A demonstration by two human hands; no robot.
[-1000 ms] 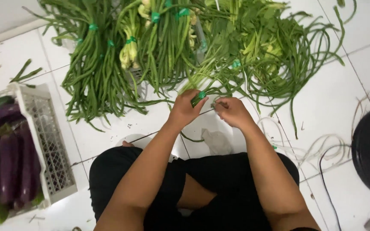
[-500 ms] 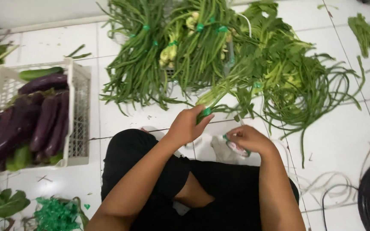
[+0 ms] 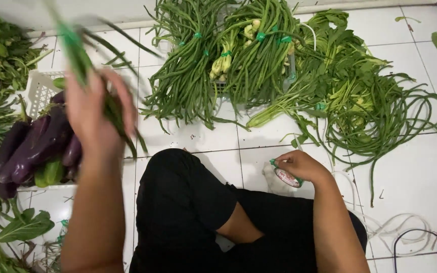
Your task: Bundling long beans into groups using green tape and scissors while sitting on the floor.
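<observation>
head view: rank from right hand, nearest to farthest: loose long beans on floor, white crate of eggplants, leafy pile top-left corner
From the right hand:
1. Loose long beans, just up and right.
2. White crate of eggplants, across the lap, left.
3. Leafy pile, far top-left corner.

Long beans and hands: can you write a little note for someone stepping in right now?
Left hand: raised, gripping a tied bundle of long beans, blurred in motion above the white crate of eggplants.
Right hand: low by the knee, holding a roll of tape.
Done: several tied long bean bundles lie on the tiled floor.
Left: loose long beans and leafy greens at right appear untied.
</observation>
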